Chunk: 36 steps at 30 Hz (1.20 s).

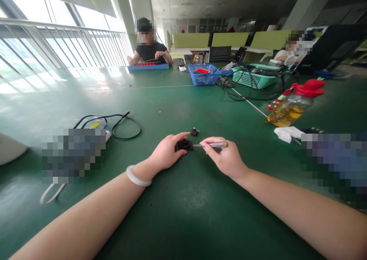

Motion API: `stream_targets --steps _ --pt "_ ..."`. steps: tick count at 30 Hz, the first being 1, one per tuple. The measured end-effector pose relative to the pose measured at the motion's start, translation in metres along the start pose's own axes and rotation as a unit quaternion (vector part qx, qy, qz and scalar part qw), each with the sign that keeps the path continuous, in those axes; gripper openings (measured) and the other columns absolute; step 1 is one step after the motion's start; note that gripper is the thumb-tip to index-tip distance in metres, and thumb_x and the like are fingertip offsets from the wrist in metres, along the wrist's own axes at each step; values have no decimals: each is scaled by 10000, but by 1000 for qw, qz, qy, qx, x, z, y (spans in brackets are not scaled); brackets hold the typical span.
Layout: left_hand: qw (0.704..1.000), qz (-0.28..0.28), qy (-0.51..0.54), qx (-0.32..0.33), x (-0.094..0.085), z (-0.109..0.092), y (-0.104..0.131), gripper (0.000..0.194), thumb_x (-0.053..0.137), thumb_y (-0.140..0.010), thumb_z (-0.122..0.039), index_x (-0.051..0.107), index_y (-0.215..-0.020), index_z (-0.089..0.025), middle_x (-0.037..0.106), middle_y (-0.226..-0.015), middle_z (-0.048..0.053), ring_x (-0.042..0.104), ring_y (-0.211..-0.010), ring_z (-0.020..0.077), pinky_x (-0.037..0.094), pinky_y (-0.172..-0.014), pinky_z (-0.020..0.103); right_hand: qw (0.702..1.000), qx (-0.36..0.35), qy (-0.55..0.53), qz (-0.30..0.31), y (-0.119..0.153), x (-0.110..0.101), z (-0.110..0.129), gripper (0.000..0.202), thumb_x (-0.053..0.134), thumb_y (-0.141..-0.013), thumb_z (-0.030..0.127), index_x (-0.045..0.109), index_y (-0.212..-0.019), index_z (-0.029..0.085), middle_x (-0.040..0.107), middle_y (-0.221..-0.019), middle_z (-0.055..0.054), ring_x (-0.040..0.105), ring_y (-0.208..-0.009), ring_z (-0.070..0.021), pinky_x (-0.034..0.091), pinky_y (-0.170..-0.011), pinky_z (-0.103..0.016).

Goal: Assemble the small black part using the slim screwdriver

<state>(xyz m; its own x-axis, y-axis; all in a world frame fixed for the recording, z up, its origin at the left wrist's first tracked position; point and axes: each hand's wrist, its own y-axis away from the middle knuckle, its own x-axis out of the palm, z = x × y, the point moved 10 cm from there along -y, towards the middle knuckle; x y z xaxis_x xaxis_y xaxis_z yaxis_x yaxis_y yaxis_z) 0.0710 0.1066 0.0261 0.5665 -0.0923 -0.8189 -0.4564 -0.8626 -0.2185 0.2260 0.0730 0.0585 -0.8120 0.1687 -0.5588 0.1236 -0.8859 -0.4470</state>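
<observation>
Low on the green table, a small black part with a round raised middle (185,144) sits between the thumb and fingers of my left hand (167,150), which wears a white bangle at the wrist. My right hand (225,157) is closed around a slim screwdriver (215,144) with a silvery handle. Its thin shaft points left, and the tip meets the right side of the black part; the exact contact is too small to make out. Just beyond my left fingertips lies a little cluster of dark pieces (195,131).
A black cable (126,127) loops on the left beside a blurred object (76,153). On the right stand a red-capped bottle (289,109) and a white tissue (288,134). Blue (205,78) and green (252,79) baskets with cables stand farther back. A person (150,50) sits across the table.
</observation>
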Motion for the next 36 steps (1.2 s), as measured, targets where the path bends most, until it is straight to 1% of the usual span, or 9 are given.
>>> stream_targets --steps 4,9,12,16,22,27,30,32,36 --pt "1000 -1 -14 9 0 -1 0 493 661 -766 -257 560 -1248 -286 659 -1108 37 592 -1022 229 468 -926 364 999 -9 16 35 -2 9 1 129 589 -836 274 711 -842 233 733 -833 -11 666 -787 -191 490 -732 -303" --pt "1000 -5 -15 15 1 -1 0 486 651 -774 -245 559 -1250 -278 659 -1094 45 589 -1014 228 467 -923 371 991 -124 38 13 4 7 26 92 599 -827 213 689 -830 231 734 -803 -6 654 -744 -174 470 -791 -339" --pt "1000 -5 -15 14 0 -1 0 487 649 -777 -242 555 -1253 -288 658 -1081 45 592 -1005 226 474 -914 368 985 -167 38 0 7 3 38 96 582 -835 195 659 -784 222 725 -761 3 633 -682 -154 445 -851 -364" --pt "1000 -7 -17 3 -1 0 0 501 662 -762 -229 559 -1247 -302 657 -1079 38 592 -1013 225 476 -914 363 985 -160 41 43 7 10 38 96 579 -839 197 646 -776 224 709 -729 15 623 -684 -146 429 -871 -362" --pt "1000 -7 -16 4 -1 -2 0 486 660 -769 -231 567 -1241 -299 661 -1046 38 598 -983 219 480 -900 351 980 -191 25 59 10 12 44 131 543 -865 214 638 -775 211 691 -705 12 586 -627 -129 411 -906 -378" --pt "1000 -6 -19 2 0 0 0 487 663 -769 -229 566 -1239 -311 662 -1010 35 600 -958 215 485 -880 354 978 -186 34 93 11 22 43 117 551 -868 219 656 -819 215 700 -741 -1 601 -693 -143 430 -879 -369" --pt "1000 -13 -17 8 -1 -1 0 482 664 -769 -231 566 -1235 -305 663 -1027 34 597 -972 217 487 -882 357 979 -182 31 83 10 19 42 113 553 -866 215 656 -822 224 700 -735 3 606 -703 -149 441 -871 -367" --pt "999 -30 -11 22 -6 -6 1 449 642 -789 -238 566 -1230 -285 660 -1071 36 587 -1010 219 479 -911 364 980 -189 10 57 10 11 45 111 548 -865 205 651 -829 227 699 -739 3 608 -695 -151 449 -862 -366" --pt "993 -111 1 50 -26 -17 5 361 555 -849 -247 567 -1210 -245 622 -1169 57 540 -1111 223 439 -988 394 985 -173 -25 -15 9 -9 44 118 532 -867 209 648 -873 231 681 -762 -17 610 -714 -168 475 -788 -349"
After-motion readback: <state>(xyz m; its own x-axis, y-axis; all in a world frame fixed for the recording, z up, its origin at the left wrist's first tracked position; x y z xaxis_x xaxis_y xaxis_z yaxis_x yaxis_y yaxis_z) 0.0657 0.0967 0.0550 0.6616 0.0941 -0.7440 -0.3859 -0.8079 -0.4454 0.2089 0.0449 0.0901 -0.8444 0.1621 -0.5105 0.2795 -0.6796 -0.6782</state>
